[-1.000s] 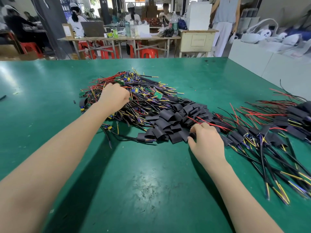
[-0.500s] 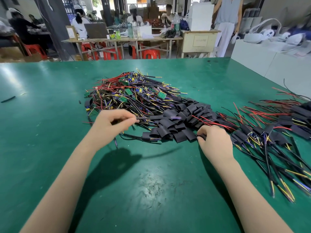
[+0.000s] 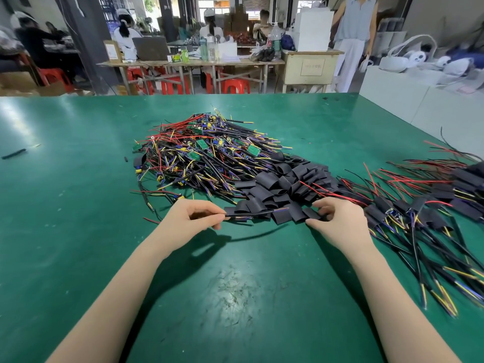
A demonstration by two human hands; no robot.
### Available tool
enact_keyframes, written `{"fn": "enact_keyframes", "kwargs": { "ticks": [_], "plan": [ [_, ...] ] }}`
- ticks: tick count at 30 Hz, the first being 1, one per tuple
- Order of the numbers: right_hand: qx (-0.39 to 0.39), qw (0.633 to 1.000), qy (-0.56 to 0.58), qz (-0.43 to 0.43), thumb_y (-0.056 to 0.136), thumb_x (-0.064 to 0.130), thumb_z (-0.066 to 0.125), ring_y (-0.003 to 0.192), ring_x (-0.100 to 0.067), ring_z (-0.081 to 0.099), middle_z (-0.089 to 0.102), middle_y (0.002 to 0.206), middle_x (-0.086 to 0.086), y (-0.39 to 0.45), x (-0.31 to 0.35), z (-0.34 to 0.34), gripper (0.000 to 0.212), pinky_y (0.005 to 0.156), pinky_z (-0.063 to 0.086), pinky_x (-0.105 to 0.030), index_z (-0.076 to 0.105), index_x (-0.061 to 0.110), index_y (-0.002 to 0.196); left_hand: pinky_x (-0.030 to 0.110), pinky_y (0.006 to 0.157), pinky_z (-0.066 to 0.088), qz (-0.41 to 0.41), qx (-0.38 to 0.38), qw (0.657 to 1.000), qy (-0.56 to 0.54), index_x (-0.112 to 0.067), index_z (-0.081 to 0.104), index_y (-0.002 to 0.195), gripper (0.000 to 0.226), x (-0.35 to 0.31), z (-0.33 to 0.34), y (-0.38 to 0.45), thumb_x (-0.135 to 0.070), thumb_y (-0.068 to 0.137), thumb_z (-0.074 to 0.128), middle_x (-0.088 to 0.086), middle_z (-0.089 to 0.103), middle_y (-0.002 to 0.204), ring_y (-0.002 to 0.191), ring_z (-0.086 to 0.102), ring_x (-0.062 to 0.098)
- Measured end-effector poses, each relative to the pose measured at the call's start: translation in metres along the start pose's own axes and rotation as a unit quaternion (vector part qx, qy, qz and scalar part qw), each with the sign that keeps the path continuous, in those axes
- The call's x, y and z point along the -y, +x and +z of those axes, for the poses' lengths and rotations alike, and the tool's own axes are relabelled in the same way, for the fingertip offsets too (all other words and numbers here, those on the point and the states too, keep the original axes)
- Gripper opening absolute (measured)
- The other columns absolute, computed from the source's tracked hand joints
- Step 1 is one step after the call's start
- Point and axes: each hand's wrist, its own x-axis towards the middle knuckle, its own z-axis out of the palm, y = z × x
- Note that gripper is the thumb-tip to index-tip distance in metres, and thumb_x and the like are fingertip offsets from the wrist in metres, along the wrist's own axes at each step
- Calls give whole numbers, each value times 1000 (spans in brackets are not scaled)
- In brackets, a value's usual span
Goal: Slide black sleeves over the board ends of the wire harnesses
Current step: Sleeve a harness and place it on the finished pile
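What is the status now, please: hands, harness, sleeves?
Left hand pinches one wire harness. Right hand grips a black sleeve at the sleeve pile's edge. Sleeve not yet on. Nothing between.

The left hand (image 3: 195,214) pinched one wire harness (image 3: 251,213) above the green table (image 3: 78,205). The right hand (image 3: 337,218) held a black sleeve (image 3: 313,214) beside the sleeve pile (image 3: 282,182).

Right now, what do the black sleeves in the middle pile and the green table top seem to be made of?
Black sleeves: probably thin plastic tubing, perhaps heat-shrink; matte with a slight sheen, they lie flattened and curl like soft film.

Green table top: probably a rubber or vinyl mat; smooth, semi-gloss, it reflects the light, with a scuffed worn patch near the front.

Both are guesses from appearance only.
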Motion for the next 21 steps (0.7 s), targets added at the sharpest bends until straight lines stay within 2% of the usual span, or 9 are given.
{"fn": "enact_keyframes", "kwargs": {
  "ticks": [5, 10, 14, 17, 21],
  "plan": [
    [1, 1000, 6, -8, 69, 28, 83, 94, -21, 64, 71, 100, -2, 2, -1, 4, 45, 88, 50, -35, 70, 16, 110, 16, 64, 48, -14, -19, 1000, 1, -16, 76, 86, 12, 1, -3, 0, -9, 89, 68, 2, 73, 70, 65, 62, 5],
    [-12, 1000, -7, -25, 73, 25, 80, 94, -19, 64, 73, 101, -3, 4, -4, 7, 40, 86, 48, -28, 70, 14, 110, 14, 63, 48, -16, -33, 999, -1, -15, 76, 87, 11, 3, -5, 1, -9, 90, 68, 3, 73, 70, 65, 64, 6],
    [-26, 999, -5, -22, 77, 35, 77, 96, -22, 64, 72, 101, -3, 4, -3, 9, 39, 88, 50, -33, 71, 12, 108, 14, 63, 48, -18, -29, 999, 4, -21, 77, 84, 14, 7, -6, 1, -11, 89, 68, 3, 73, 70, 65, 63, 7],
    [-20, 999, -36, -35, 79, 29, 75, 102, -27, 62, 72, 105, -5, 4, -4, 10, 36, 91, 50, -37, 71, 11, 110, 15, 62, 47, -25, -26, 999, 11, -26, 77, 82, 18, 10, -7, 2, -12, 90, 68, 3, 73, 72, 66, 62, 8],
    [2, 999, -34, -20, 77, 24, 76, 103, -28, 60, 70, 105, -5, 5, -2, 9, 43, 92, 48, -39, 66, 13, 117, 16, 62, 48, -27, -30, 999, 7, -29, 77, 83, 19, 11, -8, 2, -13, 90, 68, 3, 73, 72, 66, 62, 8]
  ]
}}
